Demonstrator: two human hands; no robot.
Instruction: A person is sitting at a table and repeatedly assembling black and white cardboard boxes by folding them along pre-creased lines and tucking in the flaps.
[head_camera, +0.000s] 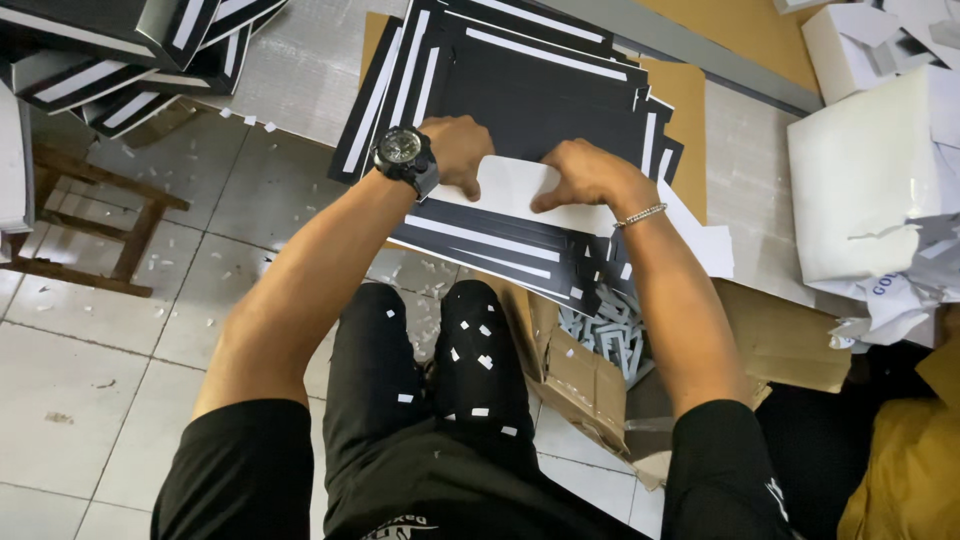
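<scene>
A: Hands?

B: I see the left hand (458, 148), with a black watch (403, 155), pressing fingers down on a white sheet (520, 190). The right hand (585, 175) presses the same sheet, fingers curled on its edge. Neither closes around it.

A: Sheet location?

B: It lies flat on the stack of black cards (520, 90) with white strips, above my knees. A cardboard box (575, 375) sits just below the right forearm.

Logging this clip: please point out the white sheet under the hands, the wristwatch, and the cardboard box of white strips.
white sheet (515, 185), head view, bare middle between the hands.
wristwatch (402, 148), head view, dial face.
cardboard box (572, 378), head view, outer brown flap.
</scene>
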